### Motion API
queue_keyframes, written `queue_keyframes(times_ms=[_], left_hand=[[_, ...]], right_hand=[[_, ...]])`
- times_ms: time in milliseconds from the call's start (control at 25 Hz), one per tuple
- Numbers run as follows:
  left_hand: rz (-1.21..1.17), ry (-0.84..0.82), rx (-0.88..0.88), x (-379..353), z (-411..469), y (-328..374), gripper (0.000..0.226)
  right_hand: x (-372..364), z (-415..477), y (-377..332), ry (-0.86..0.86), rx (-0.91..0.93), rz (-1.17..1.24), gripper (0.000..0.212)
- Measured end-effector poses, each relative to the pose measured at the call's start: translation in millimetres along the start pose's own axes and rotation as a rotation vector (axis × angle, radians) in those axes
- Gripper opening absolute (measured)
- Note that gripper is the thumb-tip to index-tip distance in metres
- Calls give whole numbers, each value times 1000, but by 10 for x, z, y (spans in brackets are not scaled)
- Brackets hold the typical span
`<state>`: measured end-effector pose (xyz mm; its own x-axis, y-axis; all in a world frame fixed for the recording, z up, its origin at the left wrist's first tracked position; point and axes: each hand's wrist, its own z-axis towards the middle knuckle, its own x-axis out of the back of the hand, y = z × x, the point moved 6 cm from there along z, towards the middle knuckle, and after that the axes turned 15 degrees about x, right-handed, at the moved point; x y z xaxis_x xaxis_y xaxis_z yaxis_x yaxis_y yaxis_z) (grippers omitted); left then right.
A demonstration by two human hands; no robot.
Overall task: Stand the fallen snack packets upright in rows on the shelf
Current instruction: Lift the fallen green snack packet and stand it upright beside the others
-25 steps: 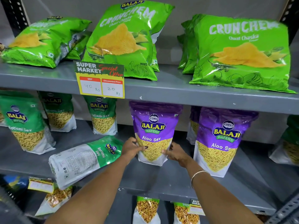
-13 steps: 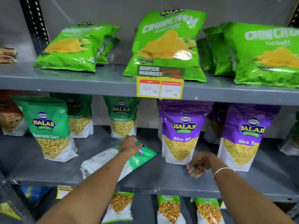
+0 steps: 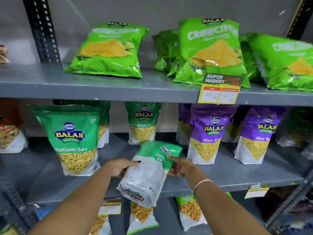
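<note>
Both hands hold a green and white Ratlami Sev packet (image 3: 149,170) off the middle shelf (image 3: 237,173), its back side facing me and its top tilted away. My left hand (image 3: 120,167) grips its left edge and my right hand (image 3: 180,167) its right edge. Upright Ratlami Sev packets stand at the left front (image 3: 74,141) and further back (image 3: 143,122). Two purple Aloo Sev packets (image 3: 207,133) (image 3: 259,134) stand upright to the right.
Light green Crunchem chip bags (image 3: 110,50) (image 3: 213,51) lean on the top shelf (image 3: 101,85), which carries a yellow price tag (image 3: 218,92). More packets (image 3: 190,211) stand on the shelf below. A dark perforated upright (image 3: 42,29) rises at the left.
The fallen Ratlami Sev packet lay on the middle shelf under my left hand; now both hands hold it lifted and turned. My right hand came over from the purple packet. The view shifted left.
</note>
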<state>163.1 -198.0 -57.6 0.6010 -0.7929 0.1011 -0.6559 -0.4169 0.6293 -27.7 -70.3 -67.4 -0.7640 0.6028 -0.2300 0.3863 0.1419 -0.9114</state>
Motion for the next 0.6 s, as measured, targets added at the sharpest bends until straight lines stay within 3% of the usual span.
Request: queue_keyframes(times_ms=[200, 320, 440, 600], left_hand=[[185, 11, -99, 10, -333, 257, 17], [131, 72, -207, 35, -515, 478, 21], [59, 254, -345, 143, -516, 600, 29], [-14, 451, -466, 230, -328, 612, 57]], right_hand=[[-110, -35, -475, -74, 148, -97, 13], [-277, -80, -944, -80, 299, -86, 3], [-410, -37, -1241, -75, 454, -133, 19], [-460, 153, -1198, -19, 545, -183, 18]])
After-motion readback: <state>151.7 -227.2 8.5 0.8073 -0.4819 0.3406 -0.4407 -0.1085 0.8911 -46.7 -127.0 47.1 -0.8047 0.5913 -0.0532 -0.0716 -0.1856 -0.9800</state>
